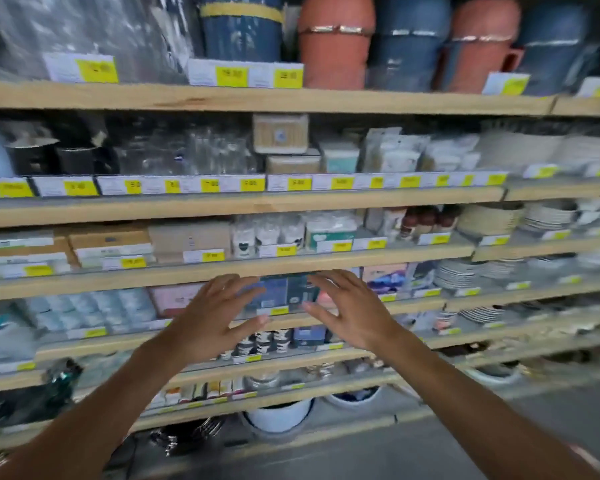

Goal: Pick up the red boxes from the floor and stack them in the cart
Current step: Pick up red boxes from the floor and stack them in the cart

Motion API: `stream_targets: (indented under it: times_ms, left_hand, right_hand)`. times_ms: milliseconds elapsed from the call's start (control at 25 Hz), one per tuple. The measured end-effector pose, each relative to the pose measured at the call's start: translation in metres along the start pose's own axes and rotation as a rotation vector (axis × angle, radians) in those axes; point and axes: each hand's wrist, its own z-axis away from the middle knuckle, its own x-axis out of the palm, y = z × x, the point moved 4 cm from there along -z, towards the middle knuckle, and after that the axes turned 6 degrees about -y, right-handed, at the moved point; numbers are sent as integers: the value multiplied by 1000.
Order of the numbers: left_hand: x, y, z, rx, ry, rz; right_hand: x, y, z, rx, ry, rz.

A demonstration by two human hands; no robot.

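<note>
Reaching forward, two bare hands are seen raised before a wall of store shelving: the left hand (210, 318) and the right hand (352, 311) are both held with fingers spread and relaxed, palms turned toward each other, and nothing is gripped by either. They are kept apart, with a gap between them through which dark blue boxes (284, 292) on a shelf can be seen; whether the fingertips touch the shelf cannot be told. Two forearms are shown rising from the bottom corners. Seven wooden shelf boards (257, 100) can be counted from top to bottom, though the lowest ones are blurred and partly covered by the arms. Along the top shelf five tall stacks of plastic tubs are lined up, three blue and two terracotta (335, 39), all cut off by the upper edge. Yellow price tags (231, 76) are fixed along each shelf edge; their print is too blurred to be read. Clear glassware (187, 154), stacked plates (456, 273) and small packaged goods fill the middle shelves, mostly smeared by motion. Two white basins (278, 415) are seen at floor level beneath the lowest shelf. A strip of grey floor (447, 441) is visible at lower right. No red boxes and no cart are shown in this view, so their position cannot be told.
</note>
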Motion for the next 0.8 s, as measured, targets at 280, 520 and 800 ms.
stream_targets:
  times_ms: [280,520,800]
  left_hand:
    - [65,152,-152,321,-112,84]
    - [114,248,-254,578,-198,109]
    - [176,369,-350,941,-361,255]
  right_hand:
    - [-38,181,121,326,44,20]
    - [-58,270,203,642,126,36]
    - [-76,322,295,1065,164,48]
